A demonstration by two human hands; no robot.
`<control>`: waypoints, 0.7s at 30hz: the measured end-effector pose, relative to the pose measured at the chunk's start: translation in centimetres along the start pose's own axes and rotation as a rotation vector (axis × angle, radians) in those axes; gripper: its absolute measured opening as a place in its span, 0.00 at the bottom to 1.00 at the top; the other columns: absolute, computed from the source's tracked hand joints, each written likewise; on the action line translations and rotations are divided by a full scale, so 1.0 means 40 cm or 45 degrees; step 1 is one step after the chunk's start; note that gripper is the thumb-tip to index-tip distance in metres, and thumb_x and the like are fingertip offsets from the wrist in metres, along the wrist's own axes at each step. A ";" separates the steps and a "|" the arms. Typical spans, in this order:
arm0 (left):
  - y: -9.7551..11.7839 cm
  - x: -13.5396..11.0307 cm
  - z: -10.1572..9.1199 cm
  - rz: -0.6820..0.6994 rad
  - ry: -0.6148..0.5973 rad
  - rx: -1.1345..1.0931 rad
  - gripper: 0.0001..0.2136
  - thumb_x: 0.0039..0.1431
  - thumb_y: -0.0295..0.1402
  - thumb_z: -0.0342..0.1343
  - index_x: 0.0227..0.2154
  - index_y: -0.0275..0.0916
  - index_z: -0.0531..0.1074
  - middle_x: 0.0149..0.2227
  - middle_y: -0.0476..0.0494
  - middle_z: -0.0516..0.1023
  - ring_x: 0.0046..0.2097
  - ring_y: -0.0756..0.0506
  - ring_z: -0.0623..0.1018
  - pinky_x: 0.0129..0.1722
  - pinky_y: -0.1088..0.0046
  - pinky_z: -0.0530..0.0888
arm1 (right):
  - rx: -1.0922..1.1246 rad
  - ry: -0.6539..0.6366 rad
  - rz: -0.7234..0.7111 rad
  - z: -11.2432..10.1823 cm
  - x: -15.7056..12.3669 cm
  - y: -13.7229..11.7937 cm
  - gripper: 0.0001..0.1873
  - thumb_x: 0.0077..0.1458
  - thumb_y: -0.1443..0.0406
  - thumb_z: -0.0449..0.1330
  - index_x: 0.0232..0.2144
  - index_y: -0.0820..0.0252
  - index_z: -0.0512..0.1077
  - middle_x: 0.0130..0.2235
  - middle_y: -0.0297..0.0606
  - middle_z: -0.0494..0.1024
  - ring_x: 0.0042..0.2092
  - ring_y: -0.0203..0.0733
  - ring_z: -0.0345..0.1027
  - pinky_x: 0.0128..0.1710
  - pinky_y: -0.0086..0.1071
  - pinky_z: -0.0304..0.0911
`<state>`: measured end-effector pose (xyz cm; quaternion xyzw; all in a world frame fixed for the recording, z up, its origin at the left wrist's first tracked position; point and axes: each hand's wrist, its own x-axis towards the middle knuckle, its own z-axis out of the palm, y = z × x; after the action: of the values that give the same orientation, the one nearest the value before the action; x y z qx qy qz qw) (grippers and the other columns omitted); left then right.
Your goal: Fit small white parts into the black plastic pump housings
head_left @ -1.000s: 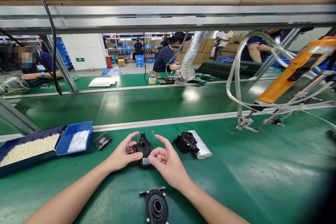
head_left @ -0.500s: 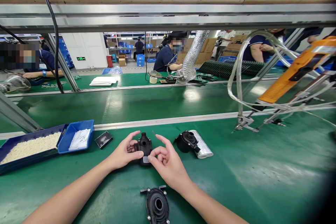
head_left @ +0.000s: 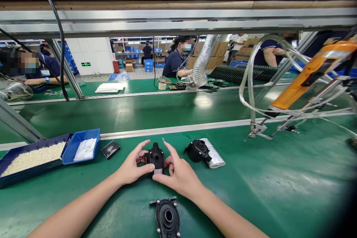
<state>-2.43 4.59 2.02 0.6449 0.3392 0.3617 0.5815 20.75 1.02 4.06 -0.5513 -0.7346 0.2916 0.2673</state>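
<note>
At the green bench point(head_left: 259, 189): a black housing point(head_left: 157, 158) was held upright, beyond a round black part point(head_left: 164, 218).
Left hand point(head_left: 132, 167): grasped the housing's left side, thumb in front.
Right hand point(head_left: 182, 175): grasped its right side, index finger raised.

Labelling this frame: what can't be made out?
All in head view:
Lower left of held housing: behind left hand.
Print on its label: too small.
Pale sliver at index tip of right hand: too small to identify.
Lower end of near housing: cut off by bottom edge.
</note>
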 end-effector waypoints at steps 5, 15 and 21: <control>0.005 -0.025 0.026 0.187 -0.053 0.427 0.38 0.62 0.32 0.65 0.71 0.49 0.54 0.62 0.40 0.77 0.62 0.37 0.76 0.65 0.55 0.68 | -0.309 -0.055 0.021 -0.007 -0.016 -0.018 0.72 0.50 0.60 0.77 0.75 0.55 0.28 0.42 0.40 0.83 0.42 0.62 0.79 0.38 0.45 0.71; -0.005 -0.040 0.026 0.220 -0.262 0.577 0.39 0.67 0.27 0.57 0.74 0.56 0.45 0.69 0.45 0.69 0.69 0.41 0.70 0.71 0.53 0.62 | -0.389 -0.173 -0.581 -0.134 -0.039 0.002 0.67 0.49 0.76 0.71 0.76 0.45 0.34 0.69 0.43 0.61 0.70 0.56 0.49 0.68 0.47 0.60; 0.000 -0.043 0.034 0.173 -0.211 0.602 0.35 0.70 0.32 0.56 0.74 0.55 0.47 0.66 0.44 0.72 0.66 0.40 0.73 0.69 0.55 0.66 | -0.295 -0.442 -0.261 -0.214 -0.121 -0.047 0.67 0.39 0.80 0.58 0.76 0.38 0.39 0.54 0.39 0.71 0.54 0.52 0.71 0.51 0.36 0.72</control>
<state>-2.15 2.43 1.82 0.8117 0.3213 0.2566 0.4147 26.84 -2.94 10.95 -0.4424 -0.8502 0.2672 0.0999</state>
